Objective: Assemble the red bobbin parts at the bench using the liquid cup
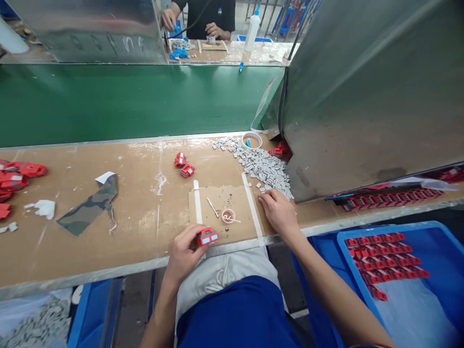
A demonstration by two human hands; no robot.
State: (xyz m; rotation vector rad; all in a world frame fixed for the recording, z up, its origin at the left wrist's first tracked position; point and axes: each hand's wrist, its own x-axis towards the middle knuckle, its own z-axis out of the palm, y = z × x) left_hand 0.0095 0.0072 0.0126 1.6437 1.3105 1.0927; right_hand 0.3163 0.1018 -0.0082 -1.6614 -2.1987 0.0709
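Between the fingers and thumb of my left hand is a small red toy vehicle body with pale window patches, held over the bench's front edge. My right hand rests at the near end of a pile of small grey plastic pieces. Its thumb and forefinger are drawn together by the loose pieces; whatever they pinch is too small to make out. Between the hands lies a taped cardboard mat. On it are a small cup with a thin stick in it and a white pointed stick.
Two red vehicle bodies stand beyond the mat. More red bodies and a camouflage cloth lie left. A tape roll sits by the pile. A blue tray holds red rows. Across the green belt a person works.
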